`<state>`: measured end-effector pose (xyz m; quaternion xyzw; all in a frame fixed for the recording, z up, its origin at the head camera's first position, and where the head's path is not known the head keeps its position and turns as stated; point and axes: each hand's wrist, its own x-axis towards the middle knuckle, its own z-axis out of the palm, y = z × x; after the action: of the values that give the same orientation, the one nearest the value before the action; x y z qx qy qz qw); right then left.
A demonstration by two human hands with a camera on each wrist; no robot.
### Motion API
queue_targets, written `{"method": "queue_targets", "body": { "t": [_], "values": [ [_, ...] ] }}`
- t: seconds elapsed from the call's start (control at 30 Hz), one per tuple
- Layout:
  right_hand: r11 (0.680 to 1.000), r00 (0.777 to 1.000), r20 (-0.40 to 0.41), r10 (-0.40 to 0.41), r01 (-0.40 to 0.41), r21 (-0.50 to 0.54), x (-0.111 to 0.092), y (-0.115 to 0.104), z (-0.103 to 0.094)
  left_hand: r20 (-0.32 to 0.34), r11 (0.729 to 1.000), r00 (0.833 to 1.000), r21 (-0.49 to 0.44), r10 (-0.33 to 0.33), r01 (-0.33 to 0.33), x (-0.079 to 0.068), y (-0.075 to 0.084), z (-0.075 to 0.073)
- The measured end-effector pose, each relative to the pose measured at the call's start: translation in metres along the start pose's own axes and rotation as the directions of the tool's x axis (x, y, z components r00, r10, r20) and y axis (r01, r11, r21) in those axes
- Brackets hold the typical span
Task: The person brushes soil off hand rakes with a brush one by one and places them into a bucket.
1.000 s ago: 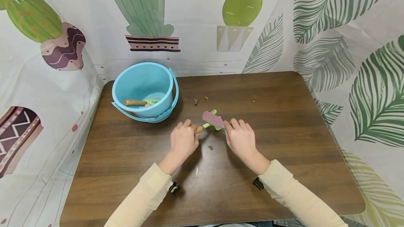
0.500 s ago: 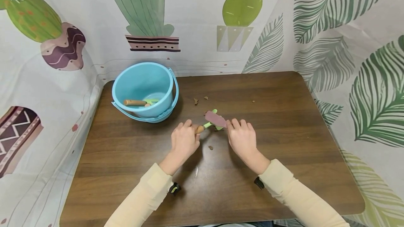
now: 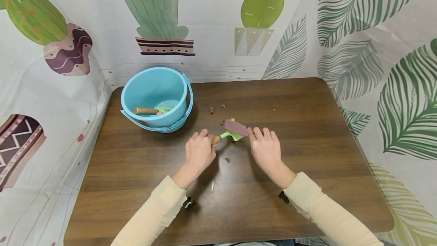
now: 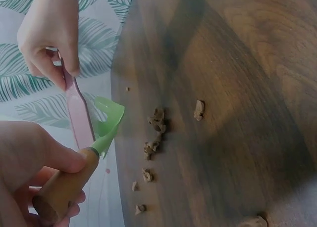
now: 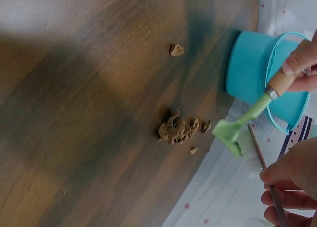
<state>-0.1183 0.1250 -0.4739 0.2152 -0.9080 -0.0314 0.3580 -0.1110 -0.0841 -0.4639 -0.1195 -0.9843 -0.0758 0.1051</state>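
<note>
My left hand (image 3: 200,151) grips the wooden handle of a small green garden tool (image 4: 106,123), its head pointing away to the right. In my right hand (image 3: 265,148) is a flat pink brush (image 3: 236,127), pinched at its narrow end. Pale bristles (image 5: 251,152) show under the brush, right at the green head. In the head view the brush overlaps that head and partly hides it. A clump of brown clay-like crumbs (image 5: 173,128) lies on the table below both tools. Several smaller bits, such as one crumb (image 3: 227,160), lie scattered around it.
At the back left of the brown table (image 3: 307,200) stands a light blue bucket (image 3: 155,86) with its handle folded down. Inside it lies another wooden-handled green tool (image 3: 146,111). A printed cloth (image 3: 218,18) hangs behind the table.
The right hand and the pink brush have shifted a little to the right across the green head. Crumbs behind the brush now show. The left hand has hardly moved.
</note>
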Motion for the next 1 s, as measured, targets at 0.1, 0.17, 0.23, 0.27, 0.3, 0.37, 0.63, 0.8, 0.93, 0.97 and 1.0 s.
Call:
{"method": "queue_targets", "body": {
  "t": [0.1, 0.17, 0.23, 0.27, 0.3, 0.37, 0.63, 0.8, 0.93, 0.97, 1.0],
  "values": [
    [1.0, 1.0, -0.021, -0.002, 0.002, 0.001, 0.001, 0.004, 0.0, -0.012, 1.0, 1.0, 0.011, 0.001, -0.001, -0.001, -0.003, 0.002],
    [1.0, 0.999, -0.038, 0.003, -0.003, 0.008, 0.002, 0.007, 0.0, -0.019, 1.0, 1.0, 0.011, 0.0, 0.0, -0.001, -0.004, 0.003],
    [1.0, 0.998, -0.06, 0.016, -0.015, 0.021, 0.004, 0.009, 0.0, -0.022, 1.0, 1.0, 0.009, 0.0, 0.0, -0.002, -0.006, 0.004],
    [0.999, 0.997, -0.067, 0.025, -0.023, 0.03, 0.004, 0.01, -0.001, -0.021, 1.0, 1.0, 0.01, -0.001, 0.001, -0.002, -0.006, 0.004],
    [0.999, 0.997, -0.074, 0.035, -0.032, 0.039, 0.005, 0.012, -0.001, -0.022, 1.0, 1.0, 0.01, -0.002, 0.002, -0.002, -0.007, 0.004],
    [0.997, 0.995, -0.087, 0.05, -0.045, 0.06, 0.006, 0.013, -0.002, -0.017, 1.0, 1.0, 0.01, -0.004, 0.004, -0.002, -0.007, 0.004],
    [0.993, 0.997, -0.067, 0.046, -0.038, 0.116, 0.004, 0.01, -0.002, -0.027, 1.0, 1.0, -0.006, 0.001, -0.001, -0.002, -0.006, 0.004],
    [0.992, 0.999, -0.036, 0.029, -0.024, 0.122, 0.003, 0.001, -0.002, -0.028, 1.0, 1.0, -0.024, 0.003, -0.004, -0.002, -0.003, 0.002],
    [0.992, 0.999, -0.004, 0.032, -0.031, 0.12, 0.002, -0.007, 0.0, -0.037, 0.999, 0.999, -0.031, 0.012, -0.013, -0.001, 0.001, 0.001],
    [0.992, 0.999, 0.004, 0.035, -0.035, 0.119, 0.002, -0.008, 0.0, -0.045, 0.999, 0.999, -0.032, 0.013, -0.015, -0.001, 0.002, 0.001],
    [0.993, 0.999, 0.01, 0.038, -0.039, 0.115, 0.002, -0.009, 0.0, -0.051, 0.999, 0.999, -0.032, 0.014, -0.015, -0.001, 0.002, 0.001]
  ]
}}
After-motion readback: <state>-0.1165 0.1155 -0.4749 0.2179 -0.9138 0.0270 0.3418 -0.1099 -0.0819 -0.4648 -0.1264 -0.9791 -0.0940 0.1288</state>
